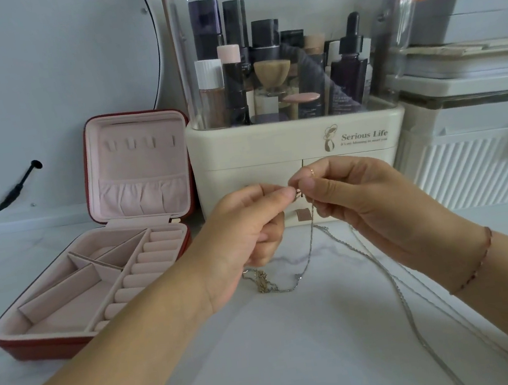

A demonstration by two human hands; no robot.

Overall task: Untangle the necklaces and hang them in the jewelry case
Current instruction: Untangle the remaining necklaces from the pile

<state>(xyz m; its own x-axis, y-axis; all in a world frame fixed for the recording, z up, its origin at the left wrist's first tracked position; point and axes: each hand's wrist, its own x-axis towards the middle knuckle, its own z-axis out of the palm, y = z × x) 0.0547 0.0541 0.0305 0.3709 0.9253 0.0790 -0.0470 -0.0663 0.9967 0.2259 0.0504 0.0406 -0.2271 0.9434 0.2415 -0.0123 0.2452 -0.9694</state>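
Note:
My left hand (250, 222) and my right hand (363, 200) meet above the marble table, both pinching the top of a thin necklace chain (309, 243) near its clasp. The chain hangs down to a tangled clump of silver and gold chains (266, 282) lying on the table under my left hand. A longer silver chain (397, 286) trails from there toward the bottom right. The red jewelry case (104, 339) stands open at the left, pink inside, its upright lid (139, 165) showing a row of small hooks and a gathered pocket.
A cream cosmetics organizer (299, 151) full of bottles stands right behind my hands. A round mirror (37, 75) with a black cable leans at the back left. White storage boxes (475, 118) are stacked at the right.

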